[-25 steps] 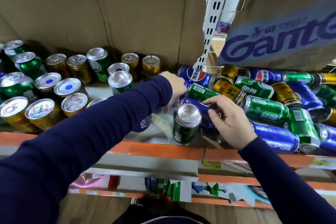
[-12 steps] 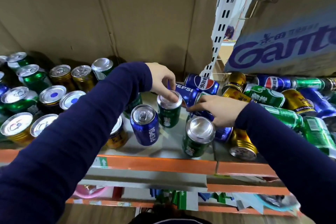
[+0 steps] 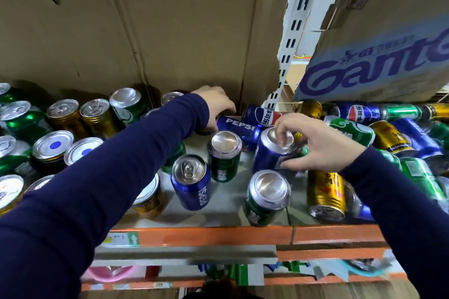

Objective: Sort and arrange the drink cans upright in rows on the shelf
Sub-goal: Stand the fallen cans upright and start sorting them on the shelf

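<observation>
The right hand (image 3: 315,150) grips a blue can (image 3: 269,158) that stands up in the middle of the shelf (image 3: 206,235). Its fingers are on the can's top and its thumb is on the can's side. The left hand (image 3: 216,107) is at the back of the shelf, fingers bent down over the end of a lying blue can (image 3: 234,126) (I cannot tell if it grips that can or only touches it).

Behind it all is one big brown cardboard wall (image 3: 145,31). One box with purple letters (image 3: 376,60) sits up high on the right. One white post (image 3: 291,31) with slots stands between the two. The shelf has an orange front edge.

Four cans stand up in the middle. They are the blue can in the hand, one blue can with a ring (image 3: 190,182) nearer the front, and two green cans (image 3: 224,160) (image 3: 266,199). One gold can (image 3: 325,194) lies on its side just right of the front green one.

On the left, green and gold cans stand in rows. Two gold cans at the back (image 3: 63,116) stand side by side, and two cans with a blue dot (image 3: 52,145) on top stand nearer. On the right is a pile of cans (image 3: 388,133), blue, green and gold, all lying down and too mixed up to count.
</observation>
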`<state>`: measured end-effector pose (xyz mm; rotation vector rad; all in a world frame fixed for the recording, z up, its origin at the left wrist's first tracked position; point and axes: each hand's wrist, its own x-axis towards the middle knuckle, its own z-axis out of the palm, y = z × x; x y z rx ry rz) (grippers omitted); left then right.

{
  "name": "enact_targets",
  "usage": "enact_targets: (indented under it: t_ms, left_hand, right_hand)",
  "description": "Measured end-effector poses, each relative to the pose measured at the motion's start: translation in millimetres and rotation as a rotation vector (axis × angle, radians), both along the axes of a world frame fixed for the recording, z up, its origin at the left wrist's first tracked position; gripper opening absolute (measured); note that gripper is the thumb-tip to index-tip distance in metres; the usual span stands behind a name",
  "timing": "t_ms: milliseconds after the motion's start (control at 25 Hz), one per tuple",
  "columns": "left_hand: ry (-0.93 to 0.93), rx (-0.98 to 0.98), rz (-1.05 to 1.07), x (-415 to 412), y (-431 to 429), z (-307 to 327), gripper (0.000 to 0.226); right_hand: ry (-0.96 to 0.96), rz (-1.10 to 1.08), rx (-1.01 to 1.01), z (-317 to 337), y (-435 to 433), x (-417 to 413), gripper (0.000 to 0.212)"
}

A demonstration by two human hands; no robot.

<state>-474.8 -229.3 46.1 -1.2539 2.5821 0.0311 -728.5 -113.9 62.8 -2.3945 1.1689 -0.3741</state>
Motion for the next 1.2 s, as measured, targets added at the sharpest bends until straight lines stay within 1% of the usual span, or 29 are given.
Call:
enact_targets:
  t_ms: [40, 120, 200, 240, 320, 440, 480, 520, 600, 720, 800, 840, 880, 920, 960, 1000, 1040, 1080, 1120, 1200]
  left_hand:
    - [-0.053, 0.008, -0.038, -5.3, -1.4, -2.7, 0.062]
    - [-0.143, 0.018, -0.087, -15.9, -2.6, -8.8, 0.057]
    - [-0.153, 0.027, -0.095, -19.9, -5.1, -10.0, 0.058]
    - [-0.127, 0.044, -0.081, -18.0, -5.4, -8.4, 0.059]
    - [-0.010, 0.080, -0.049, -9.9, -2.8, 0.1, 0.063]
    - [0.266, 0.067, -0.009, 4.3, 6.2, 25.2, 0.067]
    - [0.317, 0.062, 0.002, 7.9, 10.0, 33.4, 0.067]
    - [0.329, 0.065, 0.008, 10.6, 14.0, 39.6, 0.067]
    - [0.277, 0.088, 0.012, 14.1, 21.2, 42.1, 0.068]
    - [0.261, 0.138, 0.029, 19.2, 25.5, 32.0, 0.069]
    - [0.271, 0.163, 0.042, 20.9, 24.7, 31.0, 0.073]
    - [0.267, 0.180, 0.054, 21.3, 24.7, 32.2, 0.074]
    - [0.266, 0.195, 0.067, 21.8, 24.4, 34.0, 0.074]
    - [0.276, 0.210, 0.081, 22.6, 24.4, 36.0, 0.073]
    - [0.302, 0.226, 0.097, 23.9, 24.9, 38.7, 0.070]
    - [0.342, 0.241, 0.118, 25.6, 25.8, 41.7, 0.067]
    - [0.391, 0.249, 0.142, 27.3, 26.6, 44.6, 0.064]
    - [0.441, 0.240, 0.163, 28.4, 26.8, 47.2, 0.058]
    - [0.487, 0.218, 0.175, 28.8, 26.8, 48.8, 0.050]
    - [0.569, 0.159, 0.177, 27.5, 28.6, 50.0, 0.037]
  right_hand:
    - [0.013, 0.011, 0.022, -3.6, 1.3, 2.5, 0.043]
    - [0.043, 0.012, 0.147, -7.4, 0.8, 3.6, 0.048]
    - [0.034, 0.000, 0.277, -3.6, -3.8, -5.5, 0.053]
    - [0.013, -0.010, 0.331, -0.7, -6.0, -11.0, 0.054]
    - [-0.063, -0.027, 0.401, 3.4, -13.2, -18.3, 0.053]
    - [-0.160, -0.033, 0.449, 4.8, -31.8, -17.7, 0.045]
    - [-0.178, -0.029, 0.486, 4.9, -38.6, -17.2, 0.041]
    - [-0.186, -0.019, 0.538, 5.3, -44.6, -17.3, 0.035]
    - [-0.156, 0.039, 0.618, 4.8, -53.0, -17.0, 0.025]
    - [-0.040, 0.135, 0.647, 6.2, -57.3, -13.9, 0.025]
    - [-0.033, 0.157, 0.685, 11.0, -56.9, -12.8, 0.024]
    - [-0.059, 0.163, 0.684, 12.3, -57.8, -12.8, 0.023]
    - [-0.104, 0.141, 0.642, 12.1, -60.5, -11.9, 0.023]
    - [-0.137, 0.071, 0.555, 10.3, -63.9, -9.4, 0.022]
    - [-0.120, -0.045, 0.416, 5.6, -69.4, -6.2, 0.023]
    - [-0.030, -0.170, 0.244, -0.5, -75.5, -1.9, 0.026]
    - [0.122, -0.278, 0.101, -7.2, -81.5, 3.5, 0.033]
    - [0.268, -0.345, 0.035, -14.1, -86.4, 8.0, 0.038]
    - [0.369, -0.371, 0.047, -21.0, -91.0, 11.6, 0.040]
    - [0.431, -0.374, 0.162, -31.4, -97.9, 14.7, 0.046]
